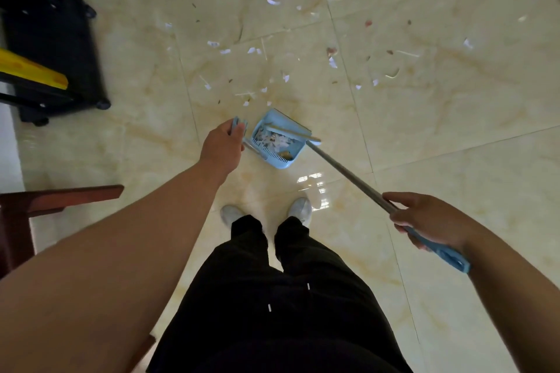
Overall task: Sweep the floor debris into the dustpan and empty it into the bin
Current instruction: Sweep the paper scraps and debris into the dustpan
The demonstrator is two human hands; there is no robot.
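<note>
A light blue dustpan (295,153) stands on the tiled floor just ahead of my feet, with paper scraps and brown bits inside it. My left hand (222,147) grips the top of the dustpan's blue handle (238,124). My right hand (425,221) holds the broom (342,169) by its grey shaft near the blue grip, and the broom head rests at the pan's far edge. White paper scraps, sticks and small brown debris (272,51) lie scattered on the floor beyond the pan.
A black wheeled cart (51,48) with a yellow part stands at the left. A reddish wooden furniture piece (57,195) juts in at lower left. My white shoes (300,210) and black trousers are below. No bin is in view.
</note>
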